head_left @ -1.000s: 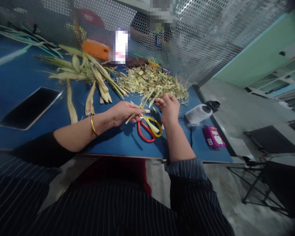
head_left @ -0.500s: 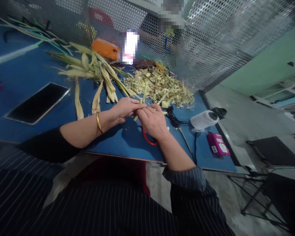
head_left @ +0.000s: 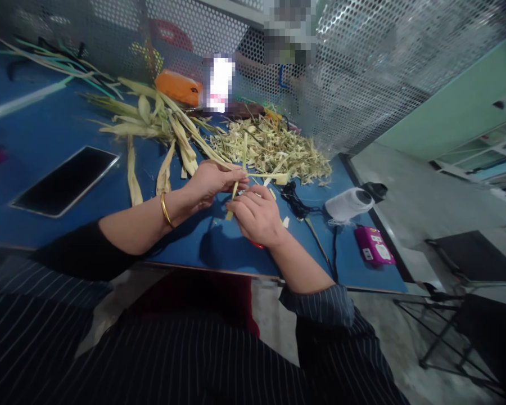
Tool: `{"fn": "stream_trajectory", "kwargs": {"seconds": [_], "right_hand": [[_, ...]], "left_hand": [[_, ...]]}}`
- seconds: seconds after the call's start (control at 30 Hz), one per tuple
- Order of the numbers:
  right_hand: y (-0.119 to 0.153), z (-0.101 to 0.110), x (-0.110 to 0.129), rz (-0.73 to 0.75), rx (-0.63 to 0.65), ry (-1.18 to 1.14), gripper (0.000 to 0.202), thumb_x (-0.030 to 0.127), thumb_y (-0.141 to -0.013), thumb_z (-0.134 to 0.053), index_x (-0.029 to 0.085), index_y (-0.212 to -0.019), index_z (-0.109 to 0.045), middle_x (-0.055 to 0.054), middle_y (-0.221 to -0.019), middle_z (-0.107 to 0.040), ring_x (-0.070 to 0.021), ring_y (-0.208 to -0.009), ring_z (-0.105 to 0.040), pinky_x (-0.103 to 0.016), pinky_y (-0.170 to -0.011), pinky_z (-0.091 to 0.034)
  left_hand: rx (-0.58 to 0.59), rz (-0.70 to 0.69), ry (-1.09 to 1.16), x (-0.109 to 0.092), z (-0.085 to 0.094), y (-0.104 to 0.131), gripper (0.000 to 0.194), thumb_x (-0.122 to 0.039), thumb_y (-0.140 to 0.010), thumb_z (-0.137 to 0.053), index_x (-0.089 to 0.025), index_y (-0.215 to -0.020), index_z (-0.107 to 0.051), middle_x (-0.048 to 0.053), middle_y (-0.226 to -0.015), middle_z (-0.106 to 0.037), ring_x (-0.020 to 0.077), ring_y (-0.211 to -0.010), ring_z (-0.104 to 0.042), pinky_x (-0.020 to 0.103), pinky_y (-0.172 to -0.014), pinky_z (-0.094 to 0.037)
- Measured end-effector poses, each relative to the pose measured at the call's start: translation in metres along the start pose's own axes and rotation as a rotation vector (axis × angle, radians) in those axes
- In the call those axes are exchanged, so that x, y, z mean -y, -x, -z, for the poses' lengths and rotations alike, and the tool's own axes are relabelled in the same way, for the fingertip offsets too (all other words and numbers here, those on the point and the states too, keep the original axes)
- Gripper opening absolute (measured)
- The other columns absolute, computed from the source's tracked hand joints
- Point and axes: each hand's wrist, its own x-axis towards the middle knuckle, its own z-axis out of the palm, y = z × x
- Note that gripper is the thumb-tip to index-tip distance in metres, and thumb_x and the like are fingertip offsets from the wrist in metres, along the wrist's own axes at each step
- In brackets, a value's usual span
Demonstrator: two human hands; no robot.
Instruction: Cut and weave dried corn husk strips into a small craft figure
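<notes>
My left hand [head_left: 219, 181] is closed, pinching pale corn husk strips [head_left: 245, 152] that cross at its fingertips. One strip points up toward the back and another runs off to the right. My right hand [head_left: 257, 215] sits just below and to the right, its fingers curled at the lower end of a strip [head_left: 231, 214]. Under this hand shows a bit of a red handle [head_left: 256, 244], mostly hidden. Behind both hands lies a heap of shredded husk [head_left: 274, 147]. Whole dried corn husks [head_left: 152, 121] lie to the left of the heap.
A black-screened phone [head_left: 67, 180] lies at left. On the right are black cord [head_left: 297, 201], a white thread spool [head_left: 349, 205] and a purple packet [head_left: 374, 246]. An orange packet [head_left: 178, 87] stands before the perforated metal screen [head_left: 346, 73]. A folding chair [head_left: 480, 259] stands beyond the table.
My right hand has moved down and slightly apart from my left, along the strip. A husk strip pointing right now shows between them, and the red handle is more covered.
</notes>
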Motion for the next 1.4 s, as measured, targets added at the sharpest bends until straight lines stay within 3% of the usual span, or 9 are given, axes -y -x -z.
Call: {"fn": "stream_trajectory", "kwargs": {"seconds": [0.2, 0.33, 0.43, 0.53, 0.67, 0.87, 1.07, 1.2, 1.4], "right_hand": [[0.001, -0.001, -0.002, 0.069, -0.041, -0.078, 0.025, 0.015, -0.096, -0.039, 0.019, -0.103, -0.063, -0.003, -0.087, -0.07, -0.0162, -0.082, -0.058, -0.034, -0.092, -0.04], [0.005, 0.004, -0.017, -0.311, -0.209, 0.005, 0.03, 0.032, -0.096, -0.049, 0.017, -0.121, -0.058, -0.011, -0.104, -0.068, -0.0233, -0.101, -0.058, -0.04, -0.092, -0.038], [0.008, 0.005, -0.028, -0.535, -0.172, 0.08, 0.025, 0.038, -0.097, -0.047, 0.021, -0.103, -0.065, -0.01, -0.1, -0.069, -0.0238, -0.097, -0.059, -0.041, -0.094, -0.035], [0.008, 0.003, -0.03, -0.53, -0.071, 0.058, 0.027, 0.036, -0.099, -0.044, 0.022, -0.087, -0.064, -0.003, -0.083, -0.069, -0.0184, -0.081, -0.059, -0.037, -0.091, -0.035], [0.007, 0.002, -0.027, -0.512, -0.046, -0.001, 0.026, 0.032, -0.098, -0.044, 0.021, -0.084, -0.063, -0.003, -0.079, -0.069, -0.0172, -0.078, -0.059, -0.036, -0.088, -0.034], [0.009, 0.005, -0.039, -0.723, -0.081, -0.369, 0.024, 0.03, -0.092, -0.054, 0.02, -0.071, -0.063, 0.0, -0.069, -0.064, -0.0154, -0.071, -0.057, -0.032, -0.077, -0.037], [0.007, 0.008, -0.045, -0.963, -0.101, -0.95, 0.029, 0.047, -0.082, -0.064, 0.018, -0.075, -0.068, 0.0, -0.067, -0.062, -0.0131, -0.067, -0.053, -0.026, -0.064, -0.038], [0.006, 0.003, -0.042, -1.02, -0.117, -1.082, 0.031, 0.044, -0.072, -0.073, 0.018, -0.06, -0.063, 0.001, -0.061, -0.06, -0.012, -0.064, -0.052, -0.026, -0.064, -0.04], [0.006, -0.006, -0.041, -1.089, -0.218, -1.113, 0.026, 0.035, -0.071, -0.07, 0.019, -0.054, -0.058, 0.002, -0.056, -0.057, -0.0109, -0.058, -0.05, -0.027, -0.062, -0.04]], "left_hand": [[-0.001, 0.008, -0.003, -0.001, 0.001, 0.001, 0.013, -0.016, -0.072, -0.077, -0.01, -0.08, -0.068, 0.005, -0.071, -0.071, 0.0144, -0.068, -0.069, 0.025, -0.068, -0.057], [0.018, 0.022, -0.007, -0.011, 0.001, 0.006, 0.018, -0.016, -0.068, -0.079, -0.01, -0.081, -0.068, 0.005, -0.072, -0.071, 0.0148, -0.068, -0.069, 0.026, -0.069, -0.056], [0.031, 0.101, -0.02, -0.017, 0.0, 0.009, 0.012, -0.019, -0.074, -0.074, -0.01, -0.077, -0.068, 0.007, -0.07, -0.071, 0.0159, -0.068, -0.07, 0.026, -0.07, -0.056], [0.06, 0.143, -0.051, -0.016, -0.001, 0.01, 0.018, -0.028, -0.077, -0.074, -0.01, -0.078, -0.069, 0.009, -0.076, -0.072, 0.0152, -0.068, -0.069, 0.025, -0.067, -0.056], [0.115, 0.089, -0.132, -0.011, 0.001, 0.009, 0.021, -0.029, -0.075, -0.078, -0.011, -0.084, -0.071, 0.007, -0.075, -0.071, 0.0109, -0.063, -0.066, 0.023, -0.063, -0.054], [0.06, 0.076, -0.171, -0.013, 0.002, 0.008, 0.017, -0.023, -0.072, -0.08, -0.01, -0.078, -0.07, 0.005, -0.069, -0.068, 0.0105, -0.058, -0.063, 0.023, -0.06, -0.053], [0.279, 0.138, -0.3, -0.008, 0.005, 0.01, 0.023, -0.031, -0.07, -0.082, -0.011, -0.078, -0.073, 0.006, -0.071, -0.07, 0.0102, -0.058, -0.063, 0.019, -0.054, -0.048], [0.358, 0.138, -0.391, -0.004, 0.006, 0.012, 0.026, -0.034, -0.072, -0.08, -0.011, -0.081, -0.075, 0.009, -0.075, -0.072, 0.0104, -0.059, -0.064, 0.018, -0.054, -0.048], [0.336, 0.18, -0.319, -0.005, 0.002, 0.013, 0.03, -0.04, -0.079, -0.073, -0.013, -0.09, -0.075, 0.008, -0.077, -0.074, 0.0103, -0.058, -0.064, 0.021, -0.058, -0.052]]}}
